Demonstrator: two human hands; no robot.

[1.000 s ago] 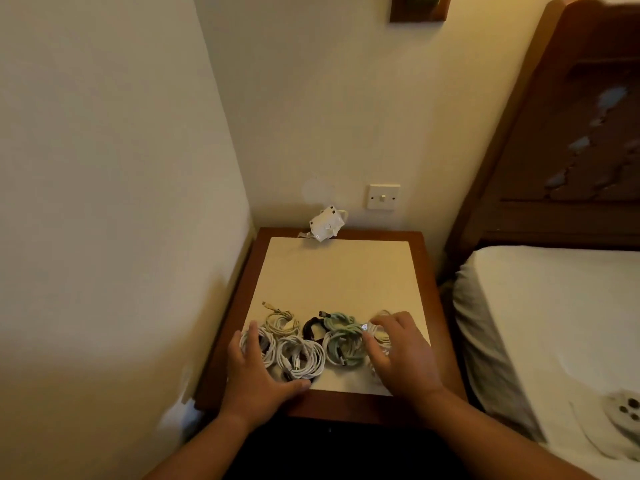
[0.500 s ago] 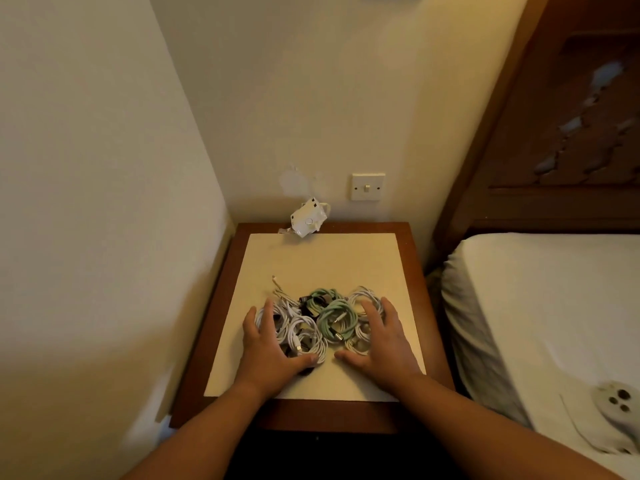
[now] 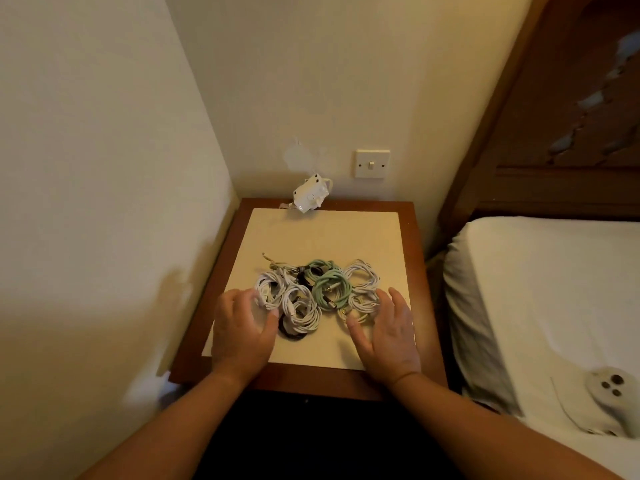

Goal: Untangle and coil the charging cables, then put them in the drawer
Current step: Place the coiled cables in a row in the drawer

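The charging cables (image 3: 330,289) are gathered in one tight cluster of coils on the cream panel (image 3: 322,233) that is set into the top of the wooden bedside table (image 3: 412,244), in the nearer half of that panel. White coils (image 3: 273,289) are seen on the left of the cluster. A black cable (image 3: 291,333) is tucked under the front one. Two pale green coils are placed in the middle, and a white coil (image 3: 362,277) with a yellowish coil (image 3: 362,308) just in front of it lies on the right.

The left hand (image 3: 242,334) is cupped against the left side of the cluster. Its fingers are bent and blurred, so they appear to rest on the outer white coil rather than close round it. Its thumb is laid against the next white coil. The right hand (image 3: 388,337) is held spread and flat on the panel just beside the right side of the cluster, with the thumb touching the yellowish coil.

A white plug adapter (image 3: 310,197) is propped at the back edge of the table, against the wall, well apart from the coils. A light switch (image 3: 372,163) is fixed to the wall above it. To the right, a bed with a white sheet (image 3: 540,289) and a carved wooden headboard (image 3: 554,116) is seen, and a pale device with three round spots (image 3: 609,396) is lying on the sheet.
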